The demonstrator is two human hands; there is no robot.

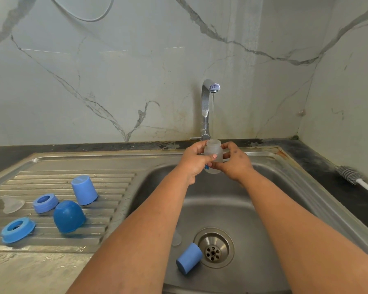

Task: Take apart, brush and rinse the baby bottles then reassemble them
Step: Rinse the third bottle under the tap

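Where the veined marble-look wall (115,81) meets the dark counter strip, a stainless steel sink (285,200) fills the lower half of the view, its deep smooth basin on the right and a ribbed draining board (106,187) on the left. A curved chrome tap (205,109) rises behind the basin and lets down a thin stream of water. Both bare forearms reach over the basin to a small frosted, translucent bottle (213,153) with an open threaded neck, held upright under the stream. The left hand (194,161) grips its left side with curled fingers and thumb across the front; the right hand (234,164) grips the right side likewise. On the draining board stand a domed dark blue cap (68,216) and a taller, paler blue cap (84,189), both mouth down, with two blue screw rings (45,203) (17,229) lying flat nearby and a clear silicone teat (12,204) beside them. Another pale blue cap (189,258) lies on its side in the basin, just beside the round perforated drain (214,248). A grey bristled bottle brush (349,174) with a white handle lies on the dark counter at right.
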